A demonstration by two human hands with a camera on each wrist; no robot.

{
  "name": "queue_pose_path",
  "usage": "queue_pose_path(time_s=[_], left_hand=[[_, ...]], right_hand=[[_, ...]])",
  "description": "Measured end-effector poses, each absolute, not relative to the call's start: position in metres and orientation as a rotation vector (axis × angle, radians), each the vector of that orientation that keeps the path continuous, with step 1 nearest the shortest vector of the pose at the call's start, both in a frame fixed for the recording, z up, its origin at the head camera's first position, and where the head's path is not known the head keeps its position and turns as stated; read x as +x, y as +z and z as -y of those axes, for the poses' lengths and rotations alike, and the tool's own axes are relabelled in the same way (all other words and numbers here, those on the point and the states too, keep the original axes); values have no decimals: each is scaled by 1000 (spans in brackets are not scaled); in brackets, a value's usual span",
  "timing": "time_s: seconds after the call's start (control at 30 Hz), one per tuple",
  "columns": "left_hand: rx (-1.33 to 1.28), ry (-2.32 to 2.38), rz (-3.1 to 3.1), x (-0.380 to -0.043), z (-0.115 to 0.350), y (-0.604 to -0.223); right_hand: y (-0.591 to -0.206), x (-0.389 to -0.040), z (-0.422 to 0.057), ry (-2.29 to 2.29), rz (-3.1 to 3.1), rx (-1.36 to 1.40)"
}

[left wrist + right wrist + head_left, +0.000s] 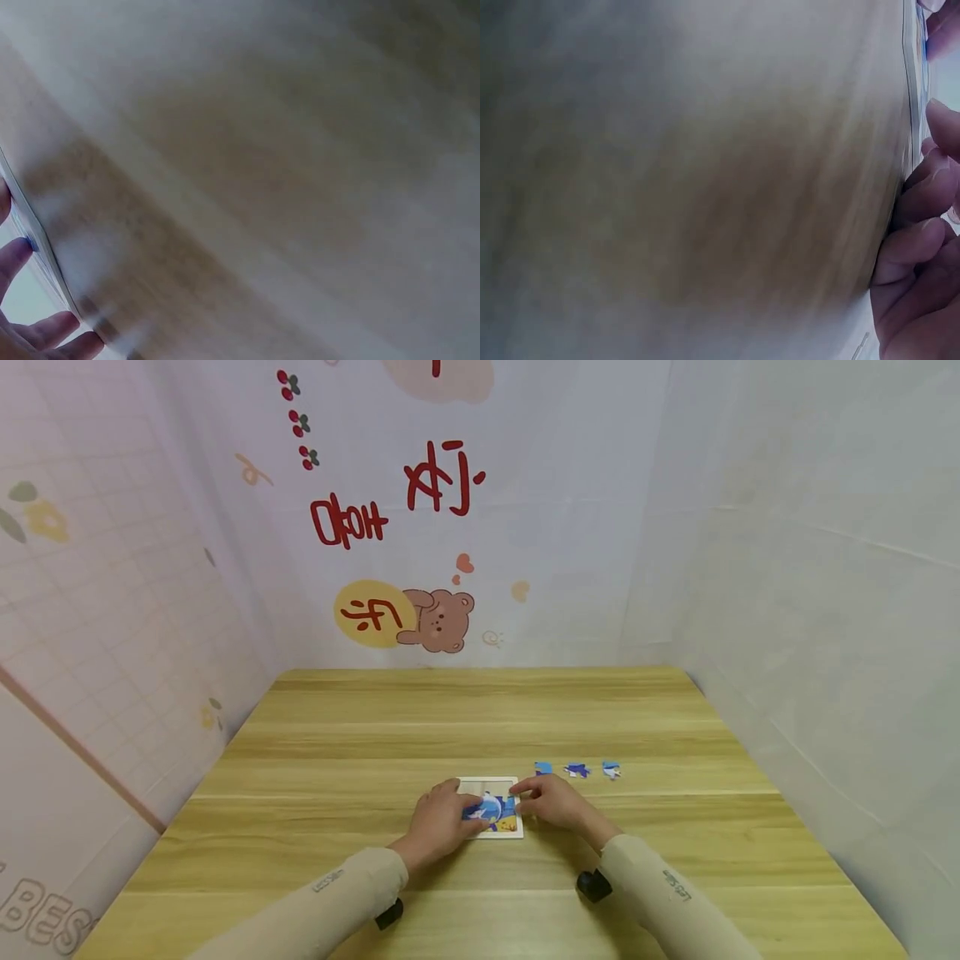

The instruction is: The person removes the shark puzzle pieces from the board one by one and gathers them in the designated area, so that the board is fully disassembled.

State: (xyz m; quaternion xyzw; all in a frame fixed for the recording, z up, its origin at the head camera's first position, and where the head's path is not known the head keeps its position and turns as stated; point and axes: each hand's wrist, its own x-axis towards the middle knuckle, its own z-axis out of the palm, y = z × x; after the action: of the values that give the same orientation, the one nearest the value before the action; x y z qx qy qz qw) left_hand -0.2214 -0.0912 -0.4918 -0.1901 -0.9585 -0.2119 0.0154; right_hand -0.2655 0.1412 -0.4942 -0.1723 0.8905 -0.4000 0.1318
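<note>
A small jigsaw puzzle tray (489, 836) with a white rim lies flat on the wooden table, its blue and yellow picture partly filled and its upper part bare. My left hand (441, 820) holds the tray at its left side, thumb and forefinger reaching over the picture, other fingertips along the rim. At the right rim is my right hand (551, 802), forefinger and thumb tips apart at the picture's edge, other fingers (926, 196) bent beneath. Whether a piece is between them is hidden. In the left wrist view the tray's edge (46, 251) shows under my fingertips.
Behind my right hand lie a blue puzzle piece (543, 767), a darker blue piece (577, 770) and a blue and white piece (611, 769), in a row. The wooden table (480, 714) meets a printed cloth wall (555, 610) at the back.
</note>
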Motion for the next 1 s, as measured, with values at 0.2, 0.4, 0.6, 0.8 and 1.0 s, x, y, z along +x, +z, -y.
queue_pose_path(time_s=[0.2,0.4,0.6,0.8,1.0], left_hand=[[-598,-666,2980,-221,94,-491],[-625,-651,2962,-221,96,-492],[-646,-638,2943,-220,97,-495],[-637,-659,2940,-219,97,-499],[-655,-649,2947,-221,97,-489]], right_hand=[[-489,-265,-137,-1081,-2583,-500],[-488,-265,-136,-1142,-2563,-483],[-491,-263,-134,-1237,-2513,-416],[-490,-260,-131,-1292,-2488,-396],[-490,-261,-129,-1378,-2449,-379]])
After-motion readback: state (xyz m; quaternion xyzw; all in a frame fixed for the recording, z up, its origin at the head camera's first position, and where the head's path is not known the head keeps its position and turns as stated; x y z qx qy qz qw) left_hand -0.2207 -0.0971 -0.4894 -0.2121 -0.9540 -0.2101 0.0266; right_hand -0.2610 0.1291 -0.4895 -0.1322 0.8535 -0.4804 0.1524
